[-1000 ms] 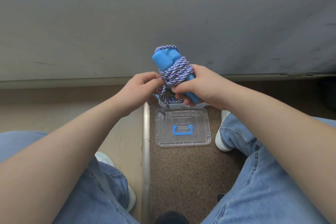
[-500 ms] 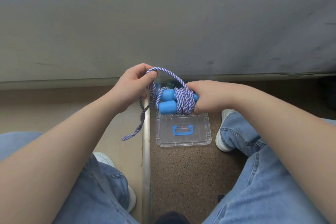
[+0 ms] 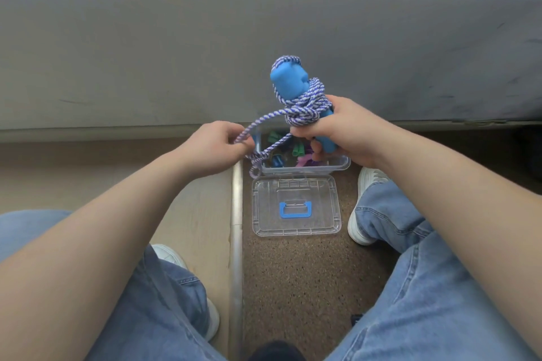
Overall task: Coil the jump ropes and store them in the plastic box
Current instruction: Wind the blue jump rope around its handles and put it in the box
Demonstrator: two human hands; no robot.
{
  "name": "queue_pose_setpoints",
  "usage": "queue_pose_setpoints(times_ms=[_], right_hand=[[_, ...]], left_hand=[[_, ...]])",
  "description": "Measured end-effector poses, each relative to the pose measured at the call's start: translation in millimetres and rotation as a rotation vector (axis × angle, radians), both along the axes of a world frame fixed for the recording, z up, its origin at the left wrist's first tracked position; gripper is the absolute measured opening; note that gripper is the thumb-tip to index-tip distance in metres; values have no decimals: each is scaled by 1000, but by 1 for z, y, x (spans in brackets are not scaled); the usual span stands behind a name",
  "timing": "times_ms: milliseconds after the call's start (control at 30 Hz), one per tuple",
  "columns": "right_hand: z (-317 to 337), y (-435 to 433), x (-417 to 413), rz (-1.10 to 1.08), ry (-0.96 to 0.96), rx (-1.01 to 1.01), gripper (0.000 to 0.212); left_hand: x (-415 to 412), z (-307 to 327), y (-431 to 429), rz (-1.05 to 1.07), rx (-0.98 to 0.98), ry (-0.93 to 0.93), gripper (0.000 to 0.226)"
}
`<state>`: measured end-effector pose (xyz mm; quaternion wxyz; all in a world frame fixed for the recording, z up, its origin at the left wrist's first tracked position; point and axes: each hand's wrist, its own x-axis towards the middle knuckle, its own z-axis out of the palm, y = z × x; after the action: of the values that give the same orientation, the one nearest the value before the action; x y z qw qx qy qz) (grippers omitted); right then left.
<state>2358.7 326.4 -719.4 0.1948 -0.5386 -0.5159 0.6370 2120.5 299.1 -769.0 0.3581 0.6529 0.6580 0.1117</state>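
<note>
On my feed I see both legs in light blue denim jeans (image 3: 440,287) with stitched seams, the hems loose over white trainers: the left shoe (image 3: 168,254) and the thick-soled right shoe (image 3: 369,176). Bare forearms (image 3: 440,184) run to the left hand (image 3: 217,146) and right hand (image 3: 349,129).

The paired handles (image 3: 289,82) in my right grip (image 3: 349,129) are bright blue, and the rope (image 3: 305,108) wound round them is striped purple and white. The plastic box (image 3: 340,165) and lid (image 3: 264,223) are clear, the lid handle (image 3: 295,210) blue. My jeans (image 3: 425,302) are faded blue, my shoes (image 3: 359,231) white, the mat (image 3: 293,287) speckled brown.
</note>
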Motion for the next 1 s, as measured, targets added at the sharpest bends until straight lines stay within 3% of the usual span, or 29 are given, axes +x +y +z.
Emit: queue_pose_setpoints(times_ms=[100, 167, 200, 233, 300, 433, 567, 633, 733, 800, 833, 933, 1000], right_hand=[[-2, -3, -1, 98, -217, 29, 24], [-6, -8, -3, 171, -395, 63, 28], [-7, -10, -5, 181, -414, 55, 26], [-9, -12, -7, 189, -394, 36, 21], [-6, -14, -10, 232, -316, -27, 19], [8, -14, -10, 346, -237, -234, 21], [16, -16, -7, 535, -449, -299, 17], [19, -20, -8, 679, -491, -280, 16], [23, -27, -12, 786, -319, -206, 16], [25, -27, -16, 711, -151, -139, 17], [25, -26, -17, 620, -96, -100, 15], [20, -16, -15, 288, -38, -43, 10], [15, -7, -11, 111, -49, -32, 12]], left_hand=[[3, 3, 1, 101, 29, -189, 39], [6, 4, 1, 134, -7, -447, 16], [5, 4, 1, 126, -60, -562, 16], [4, 1, 3, 117, -104, -620, 38], [4, -3, 2, 87, -129, -622, 60], [12, -2, 3, 129, -64, -660, 35], [12, 5, 8, 316, 35, -781, 33], [14, 6, 10, 305, -4, -750, 36], [18, 0, 1, 214, -198, -718, 30], [18, -7, -9, 116, -195, -713, 12], [19, -7, -14, 69, -200, -746, 18], [28, 3, -21, -43, -525, -958, 32], [30, 8, -21, -97, -670, -1000, 38]])
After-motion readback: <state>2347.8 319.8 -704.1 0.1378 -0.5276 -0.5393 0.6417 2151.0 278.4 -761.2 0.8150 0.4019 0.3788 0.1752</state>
